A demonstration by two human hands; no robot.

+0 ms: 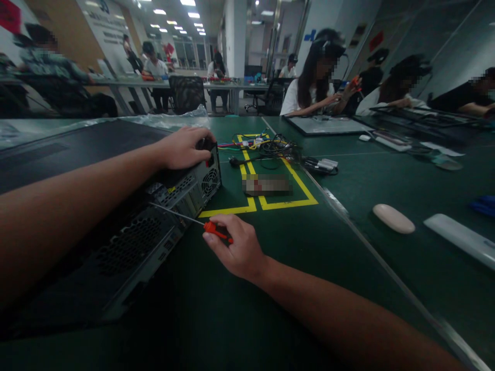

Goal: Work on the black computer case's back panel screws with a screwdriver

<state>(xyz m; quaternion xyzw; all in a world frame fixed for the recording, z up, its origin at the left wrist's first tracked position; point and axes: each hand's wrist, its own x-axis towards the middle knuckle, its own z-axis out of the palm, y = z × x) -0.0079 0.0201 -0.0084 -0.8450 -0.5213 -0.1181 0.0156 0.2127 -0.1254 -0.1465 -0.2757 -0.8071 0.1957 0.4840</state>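
A black desktop computer case (pixel 131 242) lies on its side at the left, its rear panel turned toward the right. My left hand (pixel 189 147) rests on the case's upper rear corner, fingers curled over the edge and thumb apart. In my right hand (pixel 242 247) is a screwdriver (pixel 211 226) with an orange-red handle, pinched between thumb and fingers. Its thin metal shaft points left to the rear panel, and the tip meets the dark area near the upper edge. Whether it sits in a screw I cannot tell. A fan grille (pixel 210 181) shows below my left hand.
Bundled cables (pixel 276 147) lie beyond the case near yellow tape markings (pixel 309 202) on the green table (pixel 309 247). A blurred-out flat item (pixel 270 184) lies within the tape. To the right are a beige oval object (pixel 393 218) and a white long object (pixel 460 237). Co-workers sit opposite.
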